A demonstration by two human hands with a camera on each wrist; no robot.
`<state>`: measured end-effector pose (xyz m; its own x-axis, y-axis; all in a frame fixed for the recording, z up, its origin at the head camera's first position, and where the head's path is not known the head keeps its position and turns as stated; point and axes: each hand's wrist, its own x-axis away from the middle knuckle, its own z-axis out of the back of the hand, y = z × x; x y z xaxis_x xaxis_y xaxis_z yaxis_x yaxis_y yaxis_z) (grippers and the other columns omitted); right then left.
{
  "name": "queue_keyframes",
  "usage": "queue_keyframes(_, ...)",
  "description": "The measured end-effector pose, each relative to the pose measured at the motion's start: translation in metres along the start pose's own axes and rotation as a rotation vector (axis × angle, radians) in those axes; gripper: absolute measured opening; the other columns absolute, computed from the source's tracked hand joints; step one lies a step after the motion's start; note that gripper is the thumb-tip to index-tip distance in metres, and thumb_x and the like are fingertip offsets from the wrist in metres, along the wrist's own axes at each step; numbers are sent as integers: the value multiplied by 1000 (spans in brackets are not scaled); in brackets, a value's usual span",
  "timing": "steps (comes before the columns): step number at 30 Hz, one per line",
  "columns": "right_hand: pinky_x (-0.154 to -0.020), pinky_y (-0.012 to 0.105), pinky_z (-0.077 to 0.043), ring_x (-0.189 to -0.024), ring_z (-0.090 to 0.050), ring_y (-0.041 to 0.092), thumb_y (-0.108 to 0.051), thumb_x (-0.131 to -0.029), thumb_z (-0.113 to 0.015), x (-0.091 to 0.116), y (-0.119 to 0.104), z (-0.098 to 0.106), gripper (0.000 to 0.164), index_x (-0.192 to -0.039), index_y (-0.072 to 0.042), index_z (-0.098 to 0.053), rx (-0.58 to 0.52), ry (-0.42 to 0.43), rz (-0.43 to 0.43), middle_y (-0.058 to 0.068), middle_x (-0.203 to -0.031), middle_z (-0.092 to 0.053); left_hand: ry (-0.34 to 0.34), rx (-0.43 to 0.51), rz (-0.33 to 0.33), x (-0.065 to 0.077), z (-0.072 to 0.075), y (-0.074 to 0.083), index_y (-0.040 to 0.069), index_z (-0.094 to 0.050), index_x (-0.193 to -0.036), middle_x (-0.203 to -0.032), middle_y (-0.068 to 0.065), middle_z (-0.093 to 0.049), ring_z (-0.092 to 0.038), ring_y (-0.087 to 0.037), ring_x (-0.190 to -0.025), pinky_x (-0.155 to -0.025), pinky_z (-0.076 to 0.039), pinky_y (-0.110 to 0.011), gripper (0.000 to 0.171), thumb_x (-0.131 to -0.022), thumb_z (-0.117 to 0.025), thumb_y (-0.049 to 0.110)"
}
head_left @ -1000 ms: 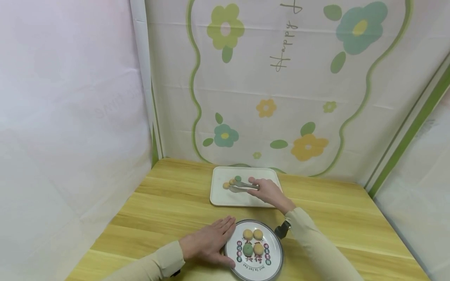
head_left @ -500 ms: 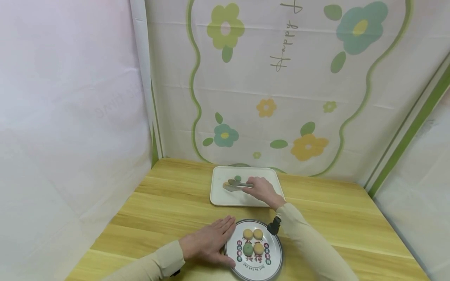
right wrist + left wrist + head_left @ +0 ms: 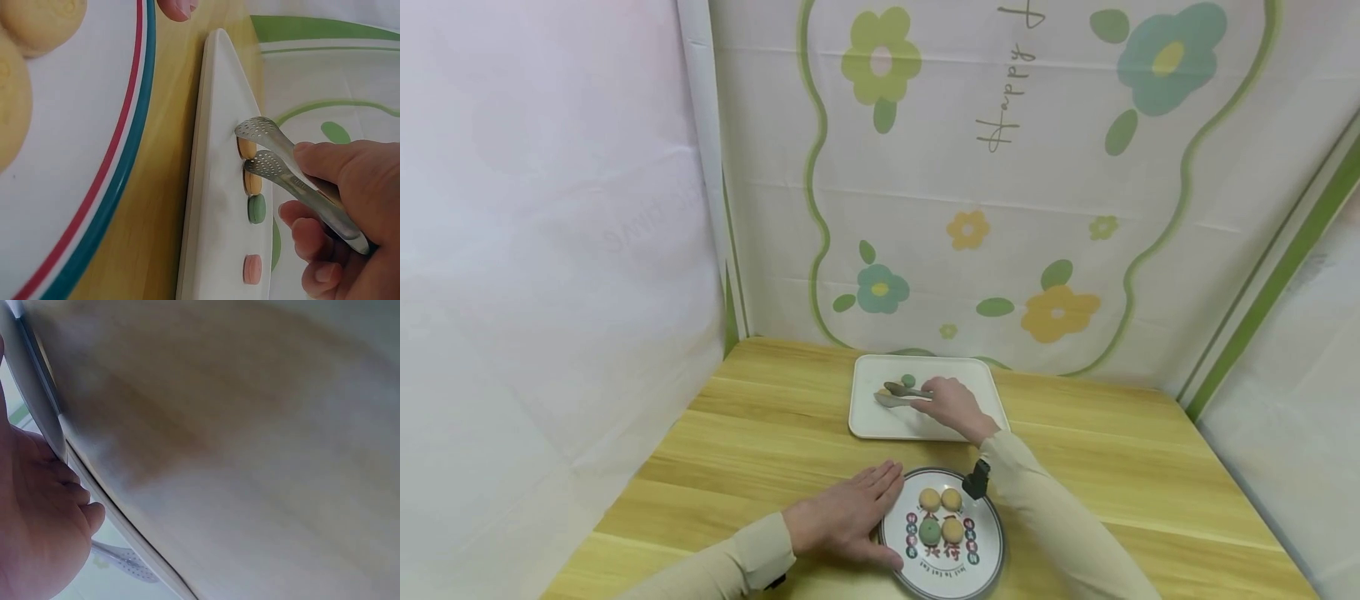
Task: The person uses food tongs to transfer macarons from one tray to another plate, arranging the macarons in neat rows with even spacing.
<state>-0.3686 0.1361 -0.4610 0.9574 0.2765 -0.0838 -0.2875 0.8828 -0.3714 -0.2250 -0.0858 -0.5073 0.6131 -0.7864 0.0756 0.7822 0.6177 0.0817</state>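
Observation:
My right hand holds metal tongs by their arms over a white tray. In the right wrist view, the tongs' perforated heads stand apart on either side of a yellow macaron. A second yellow macaron, a green macaron and a pink macaron lie in a row beside it on the tray. My left hand rests with straight fingers at the left rim of a round plate, which bears three yellow macarons and a green macaron.
The wooden table carries the tray at the back and the plate nearer to me. A flowered cloth hangs right behind the tray. Cloth walls stand to the left and right. A black wrist camera overlaps the plate's upper right rim.
My right hand has moved left with the tongs, whose heads now reach over the yellow macarons at the row's left end. My left hand and the plate have stayed put.

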Motion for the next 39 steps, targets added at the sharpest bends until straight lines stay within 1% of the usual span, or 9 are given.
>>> queue_keyframes(5, -70, 33, -58, -75, -63, 14, -40, -89, -71, -3, -1, 0, 35, -104, -9, -76, 14, -10, -11, 6, -102, -75, -1, 4, 5, -1, -1, 0, 5, -14, -157, -165, -15, -13, -12, -26, -154, -126, -20, -39, 114, -81, -25, 89)
queue_keyframes(10, -56, 24, -46, -63, -54, 12, -39, -88, -71, -1, -2, 2, 32, -99, -9, -77, 3, -17, -10, 2, -89, -74, 1, 4, 1, -1, 0, 0, 5, -15, -157, -165, -15, -13, -12, -26, -154, -126, -20, -39, 113, -82, -26, 89)
queue_keyframes(16, -66, 30, -58, -70, -63, 11, -38, -90, -70, 1, 0, 1, 34, -101, -7, -77, 13, -6, 11, 7, -100, -76, -3, 4, 1, -1, 0, 0, 5, -15, -157, -165, -15, -13, -12, -26, -154, -126, -20, -39, 113, -82, -26, 88)
queue_keyframes(20, -76, 37, -61, -82, -71, 18, -38, -90, -70, 3, 2, 1, 35, -103, -6, -76, 10, 4, 19, 10, -105, -75, -3, 3, 1, -1, 0, 0, 5, -15, -157, -165, -15, -13, -12, -26, -154, -126, -20, -38, 113, -82, -26, 88)
queue_keyframes(23, -77, 38, -61, -87, -72, 22, -39, -90, -70, 5, 2, 1, 37, -106, -6, -75, 7, 8, 25, 10, -105, -75, -4, -5, -4, -1, -1, 1, 5, -15, -157, -165, -15, -13, -12, -26, -154, -126, -20, -38, 113, -82, -25, 88)
queue_keyframes(26, -71, 34, -60, -77, -69, 17, -39, -90, -70, 7, 3, 2, 37, -106, -6, -73, 8, 14, 30, 9, -100, -75, -10, -6, -4, -1, 0, 1, 5, -15, -157, -165, -15, -12, -12, -26, -154, -126, -19, -38, 113, -82, -25, 88)
queue_keyframes(30, -57, 26, -51, -62, -57, 11, -38, -89, -71, 11, 6, 4, 32, -99, -8, -71, 22, 37, 49, 4, -86, -73, -9, 8, -2, 1, 1, 1, 5, -15, -157, -165, -15, -13, -13, -27, -154, -126, -20, -39, 113, -82, -27, 88)
queue_keyframes(34, -47, 24, -37, -55, -49, 12, -39, -90, -70, 15, 8, 8, 27, -89, -13, -61, 40, 50, 72, -3, -68, -62, -3, 13, 4, 1, 1, 1, 5, -15, -157, -165, -15, -13, -13, -27, -154, -126, -20, -40, 113, -82, -27, 88)
queue_keyframes(39, -44, 23, -30, -49, -44, 11, -40, -91, -69, 21, 8, 13, 29, -93, -11, -66, 19, 38, 69, -3, -61, -61, -3, 7, 7, 1, 1, 1, 5, -16, -157, -165, -15, -13, -13, -27, -154, -126, -21, -40, 113, -82, -28, 88)
